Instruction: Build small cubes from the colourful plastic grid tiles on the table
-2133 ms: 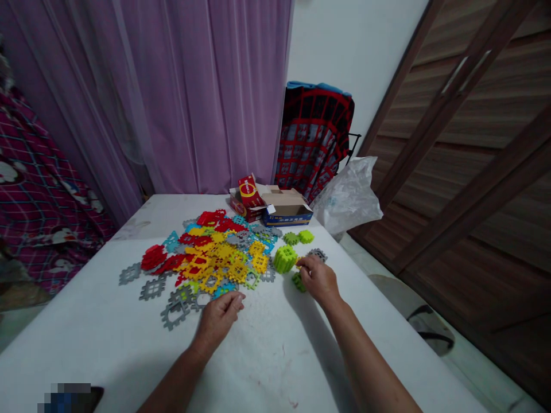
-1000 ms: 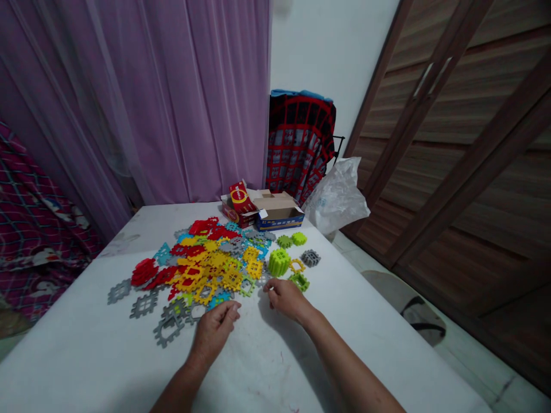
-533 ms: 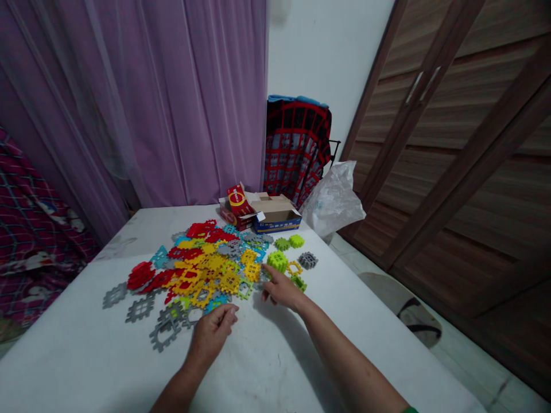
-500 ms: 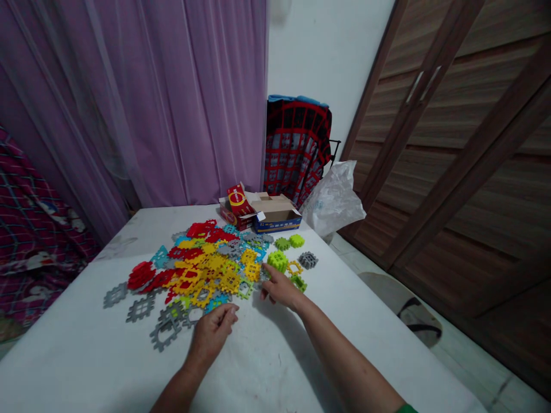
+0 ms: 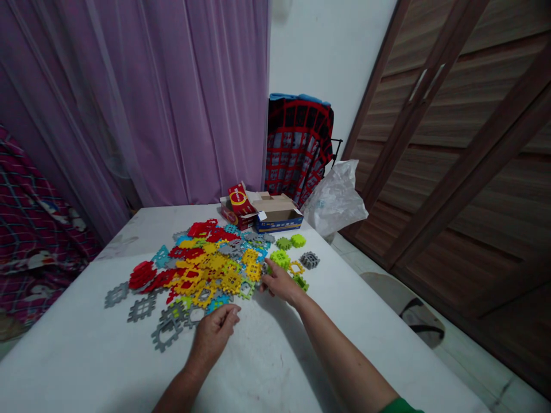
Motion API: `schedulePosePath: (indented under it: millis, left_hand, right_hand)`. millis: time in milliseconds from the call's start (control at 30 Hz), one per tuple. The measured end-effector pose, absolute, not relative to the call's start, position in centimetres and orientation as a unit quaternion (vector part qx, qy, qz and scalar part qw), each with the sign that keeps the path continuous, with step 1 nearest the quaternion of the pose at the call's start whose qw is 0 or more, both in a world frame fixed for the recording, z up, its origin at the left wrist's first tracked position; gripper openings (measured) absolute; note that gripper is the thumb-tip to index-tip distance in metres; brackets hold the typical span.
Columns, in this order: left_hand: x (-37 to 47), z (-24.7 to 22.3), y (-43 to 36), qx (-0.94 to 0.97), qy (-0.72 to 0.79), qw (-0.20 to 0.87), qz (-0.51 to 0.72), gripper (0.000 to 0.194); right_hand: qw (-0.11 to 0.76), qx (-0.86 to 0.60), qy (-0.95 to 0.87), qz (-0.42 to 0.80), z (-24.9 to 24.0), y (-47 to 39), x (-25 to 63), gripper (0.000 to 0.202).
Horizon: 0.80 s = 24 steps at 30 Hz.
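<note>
A heap of flat toothed plastic pieces, with yellow ones point(image 5: 215, 269) in the middle and red ones point(image 5: 142, 275) at the left, lies on the white table point(image 5: 267, 355). My left hand point(image 5: 216, 330) rests at the heap's front edge with its fingers closed; whether anything is between them is hidden. At the heap's right side, my right hand point(image 5: 279, 282) has its index finger stretched out, the tip at a bright green stack point(image 5: 279, 260), and the other fingers curled. Nothing shows in it. Grey pieces point(image 5: 167, 334) lie left of my left hand.
Behind the heap stand an open blue cardboard box point(image 5: 280, 221) and red boxes point(image 5: 240, 201). A clear plastic bag point(image 5: 336, 198) is at the table's back right edge. A dark grey stack point(image 5: 309, 260) and green pieces point(image 5: 298, 240) lie on the right.
My right index fingertip has moved slightly up along the bright green stack. My left hand and the heap look the same; the whole view has shifted a little.
</note>
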<state>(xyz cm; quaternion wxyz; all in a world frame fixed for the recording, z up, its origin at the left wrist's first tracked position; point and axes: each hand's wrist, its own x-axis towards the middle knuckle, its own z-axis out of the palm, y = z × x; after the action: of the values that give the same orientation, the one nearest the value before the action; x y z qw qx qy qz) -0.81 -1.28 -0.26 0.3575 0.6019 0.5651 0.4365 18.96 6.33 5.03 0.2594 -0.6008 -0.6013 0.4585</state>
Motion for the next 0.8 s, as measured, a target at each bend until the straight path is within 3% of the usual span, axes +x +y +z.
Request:
schedulePosePath:
  millis: [200, 333, 400, 467, 567, 800]
  left_hand:
    - [-0.7, 0.2, -1.3, 0.588, 0.571, 0.366, 0.441, 0.045]
    - [-0.8, 0.1, -1.4, 0.594, 0.569, 0.359, 0.441, 0.045]
    - [-0.8, -0.1, -1.3, 0.598, 0.569, 0.356, 0.438, 0.045]
    - [-0.8, -0.2, -1.3, 0.600, 0.570, 0.355, 0.434, 0.045]
    - [-0.8, -0.4, -1.3, 0.600, 0.570, 0.358, 0.433, 0.044]
    - [-0.8, -0.1, -1.4, 0.603, 0.570, 0.354, 0.431, 0.043]
  right_hand:
    - [0.246, -0.607, -0.622, 0.429, 5.6, 5.6, 18.9, 0.060]
    - [0.327, -0.654, -0.646, 0.220, 6.8, 5.4, 21.0, 0.032]
    - [0.354, -0.678, -0.638, 0.091, 7.1, 5.6, 22.2, 0.037]
    - [0.337, -0.694, -0.636, 0.028, 6.9, 6.0, 23.0, 0.057]
    - [0.280, -0.708, -0.647, 0.024, 6.0, 6.5, 23.0, 0.073]
    - [0.229, -0.728, -0.645, 0.028, 5.7, 7.1, 21.2, 0.072]
